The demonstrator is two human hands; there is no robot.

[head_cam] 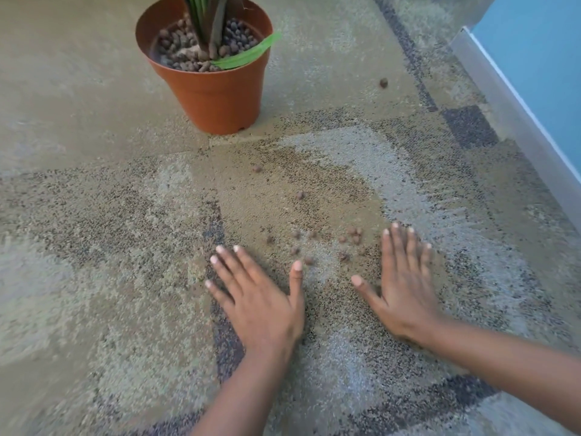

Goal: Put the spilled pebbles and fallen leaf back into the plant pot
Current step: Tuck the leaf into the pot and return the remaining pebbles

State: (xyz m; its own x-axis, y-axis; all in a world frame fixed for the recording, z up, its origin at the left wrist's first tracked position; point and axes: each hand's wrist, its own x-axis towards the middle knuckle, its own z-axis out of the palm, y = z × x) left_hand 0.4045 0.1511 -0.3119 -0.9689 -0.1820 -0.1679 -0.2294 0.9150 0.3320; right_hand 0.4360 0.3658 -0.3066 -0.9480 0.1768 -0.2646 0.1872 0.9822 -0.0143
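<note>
A terracotta plant pot [217,92] stands on the carpet at the top centre, filled with brown pebbles around a green plant. A loose green leaf [248,53] lies across the pot's right rim, its tip sticking out. Several spilled pebbles [317,243] are scattered on the carpet between my hands; single ones lie at the pebble nearer the pot [257,168] and the far pebble on the right [383,83]. My left hand [261,300] lies flat and open, left of the cluster. My right hand [402,284] lies flat and open on its right. Neither holds anything.
The floor is mottled beige and grey carpet [94,215]. A blue wall with a grey skirting board [515,108] runs diagonally along the right side.
</note>
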